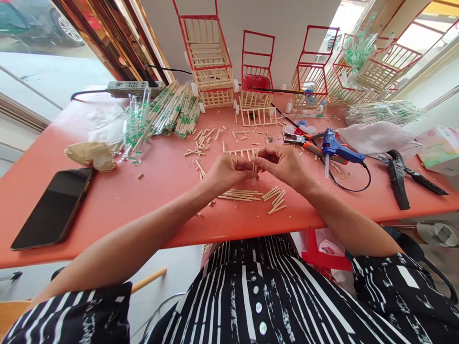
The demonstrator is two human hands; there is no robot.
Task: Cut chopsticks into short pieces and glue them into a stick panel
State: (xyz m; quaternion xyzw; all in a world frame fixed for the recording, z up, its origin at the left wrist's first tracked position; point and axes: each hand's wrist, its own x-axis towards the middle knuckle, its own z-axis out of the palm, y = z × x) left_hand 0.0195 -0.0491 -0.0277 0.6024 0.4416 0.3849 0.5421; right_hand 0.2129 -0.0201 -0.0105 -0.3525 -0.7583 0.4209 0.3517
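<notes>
A small frame of thin wooden sticks (241, 152) is held just above the table, in front of my body. My left hand (233, 169) pinches its near side, and my right hand (281, 164) closes on the stick at its right end. The fingertips almost meet there, so part of that joint is hidden. Below the hands lie several long sticks (241, 195) side by side and a group of short cut sticks (277, 199). More short stick pieces (202, 143) are scattered beyond my left hand.
Stick-built carts with red rims (211, 62) line the back. At right lie a blue glue gun (339, 147), pliers (299, 139) and black-handled cutters (397, 179). A phone (53, 208), wrapped chopsticks (175, 110) and a power strip (134, 88) are at left.
</notes>
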